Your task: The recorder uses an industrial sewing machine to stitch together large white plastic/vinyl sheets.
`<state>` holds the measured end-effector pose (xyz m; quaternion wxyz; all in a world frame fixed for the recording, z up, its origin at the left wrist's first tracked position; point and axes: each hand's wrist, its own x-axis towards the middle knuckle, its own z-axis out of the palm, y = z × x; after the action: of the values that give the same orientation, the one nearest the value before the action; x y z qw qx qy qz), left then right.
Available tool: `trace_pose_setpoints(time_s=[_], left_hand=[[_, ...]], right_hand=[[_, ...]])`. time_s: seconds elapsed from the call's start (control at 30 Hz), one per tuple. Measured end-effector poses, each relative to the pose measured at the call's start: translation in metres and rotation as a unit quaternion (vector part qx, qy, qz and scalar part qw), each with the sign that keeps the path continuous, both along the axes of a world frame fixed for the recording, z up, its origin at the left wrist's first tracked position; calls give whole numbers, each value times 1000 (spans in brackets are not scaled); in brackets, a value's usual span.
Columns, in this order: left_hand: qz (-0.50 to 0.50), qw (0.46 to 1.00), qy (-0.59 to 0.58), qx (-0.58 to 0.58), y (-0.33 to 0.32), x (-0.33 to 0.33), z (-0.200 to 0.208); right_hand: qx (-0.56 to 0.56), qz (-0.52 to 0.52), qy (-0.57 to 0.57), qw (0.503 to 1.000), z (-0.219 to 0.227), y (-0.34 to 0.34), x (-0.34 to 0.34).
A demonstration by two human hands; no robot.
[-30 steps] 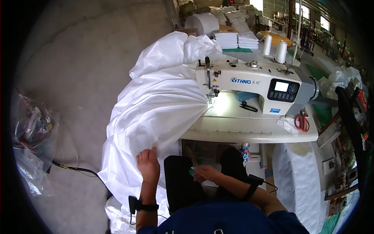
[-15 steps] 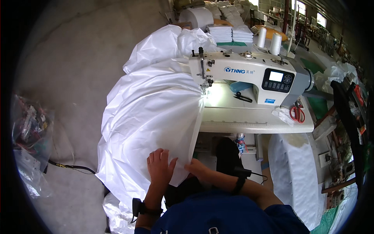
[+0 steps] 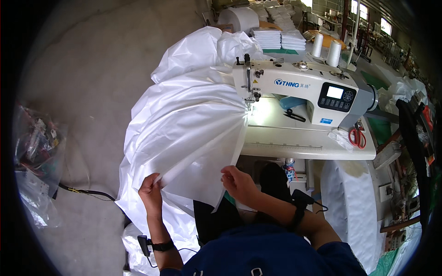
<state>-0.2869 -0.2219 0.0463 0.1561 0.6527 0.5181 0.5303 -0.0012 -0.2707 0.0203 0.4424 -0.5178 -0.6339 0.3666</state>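
A large, glossy white sheet hangs in folds off the left of the sewing machine. Its gathered upper corner runs under the lit presser foot. Low on the sheet, my left hand pinches a folded-over edge between thumb and fingers. My right hand is closed at the sheet's right edge, with thumb and fingertips on the material. Between my hands, the sheet's lower corner drapes over my dark-trousered lap.
Black thread snips and red-handled scissors lie on the machine bed. Two white thread cones stand behind the machine, near stacked white packs. A plastic bag of mixed items lies at far left, beside a black cable.
My left hand has gone from lying spread on the sheet to pinching its edge, moving left and folding material over. My right hand has risen slightly. The whole view has shifted a little.
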Motion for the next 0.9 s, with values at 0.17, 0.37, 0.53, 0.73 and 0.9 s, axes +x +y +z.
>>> trace_pose_setpoints(time_s=[0.17, 0.37, 0.53, 0.73, 0.9], left_hand=[[47, 993, 79, 76, 4, 30, 54], [34, 962, 205, 177, 0, 41, 85], [-6, 924, 283, 258, -1, 41, 101], [-61, 920, 306, 239, -11, 55, 116], [-215, 923, 303, 96, -37, 54, 112]], right_hand=[[-228, 63, 340, 910, -8, 57, -24], [-245, -8, 453, 857, -27, 96, -28], [-208, -115, 446, 863, -21, 116, -29], [-298, 73, 535, 787, -40, 131, -41], [-332, 347, 396, 783, 6, 12, -53]])
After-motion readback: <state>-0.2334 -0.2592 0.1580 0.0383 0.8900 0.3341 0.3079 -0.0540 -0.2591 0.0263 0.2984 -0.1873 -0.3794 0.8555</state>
